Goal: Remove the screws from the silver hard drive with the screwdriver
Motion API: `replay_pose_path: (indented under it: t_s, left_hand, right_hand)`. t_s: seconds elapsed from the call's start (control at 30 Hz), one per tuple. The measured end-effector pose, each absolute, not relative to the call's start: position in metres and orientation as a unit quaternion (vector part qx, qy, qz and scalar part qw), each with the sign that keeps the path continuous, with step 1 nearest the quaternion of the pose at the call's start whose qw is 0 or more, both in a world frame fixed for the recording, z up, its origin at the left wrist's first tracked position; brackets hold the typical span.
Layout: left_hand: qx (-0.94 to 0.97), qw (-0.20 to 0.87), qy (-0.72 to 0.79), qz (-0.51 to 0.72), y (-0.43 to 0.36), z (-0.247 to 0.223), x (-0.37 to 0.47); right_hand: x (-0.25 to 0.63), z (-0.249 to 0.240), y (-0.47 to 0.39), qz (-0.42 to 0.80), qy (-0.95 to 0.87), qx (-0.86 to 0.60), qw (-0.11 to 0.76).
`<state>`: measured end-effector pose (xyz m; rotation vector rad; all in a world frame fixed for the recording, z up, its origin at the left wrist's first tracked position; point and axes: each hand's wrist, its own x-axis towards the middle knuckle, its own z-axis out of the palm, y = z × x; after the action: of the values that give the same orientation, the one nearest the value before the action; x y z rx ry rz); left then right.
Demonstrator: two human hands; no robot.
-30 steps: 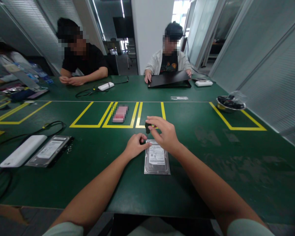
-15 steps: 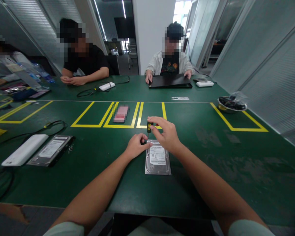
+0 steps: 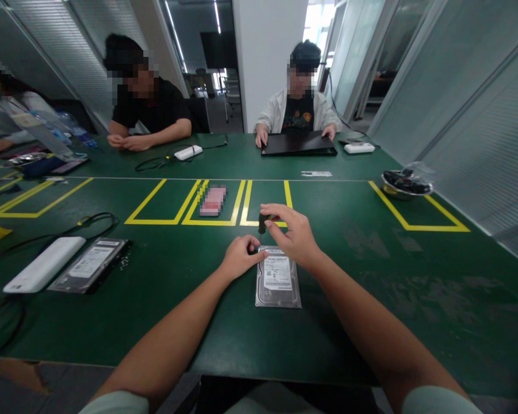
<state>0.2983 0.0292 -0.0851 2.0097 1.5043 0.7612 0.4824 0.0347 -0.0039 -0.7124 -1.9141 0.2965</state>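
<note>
A silver hard drive [image 3: 278, 282] with a white label lies flat on the green table in front of me. My right hand [image 3: 296, 233] is closed on the dark handle of a small screwdriver [image 3: 262, 223], held upright over the drive's far left corner. The screwdriver's thin shaft points down at that corner; where its tip meets the drive is too small to make out. My left hand [image 3: 240, 257] grips the same corner with curled fingers, its thumb lying across the drive's top edge.
To the left lie a second hard drive [image 3: 92, 265], tiny screws [image 3: 124, 263], a white power bank [image 3: 45, 264] and a black cable [image 3: 99, 215]. A metal bowl [image 3: 403, 192] of dark items stands at right. Across the table, a person holds a black panel [image 3: 300, 144].
The screwdriver handle has turned in my right hand, so its yellow mark no longer shows. My left hand stays at the drive's corner.
</note>
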Motion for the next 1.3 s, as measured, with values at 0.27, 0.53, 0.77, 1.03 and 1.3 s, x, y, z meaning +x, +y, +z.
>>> replay_pose_path:
  t_s: [0.27,0.53,0.77,1.03,1.3]
  left_hand:
    - [0.741,0.262,0.551,0.281,0.030,-0.085,0.299]
    - [0.741,0.260,0.551,0.282,0.029,-0.084,0.298]
    - [0.738,0.267,0.552,0.282,0.029,-0.083,0.299]
    - [0.748,0.267,0.540,0.280,0.032,-0.084,0.297]
    - [0.753,0.273,0.530,0.278,0.034,-0.086,0.295]
  right_hand:
    - [0.485,0.003,0.035,0.137,-0.813,-0.282,0.491]
    - [0.484,0.015,0.036,0.082,-0.835,-0.277,0.468]
    - [0.488,0.019,0.039,0.089,-0.855,-0.265,0.437]
    - [0.483,0.020,0.039,0.102,-0.857,-0.252,0.437]
    - [0.482,0.017,0.038,0.091,-0.849,-0.257,0.453]
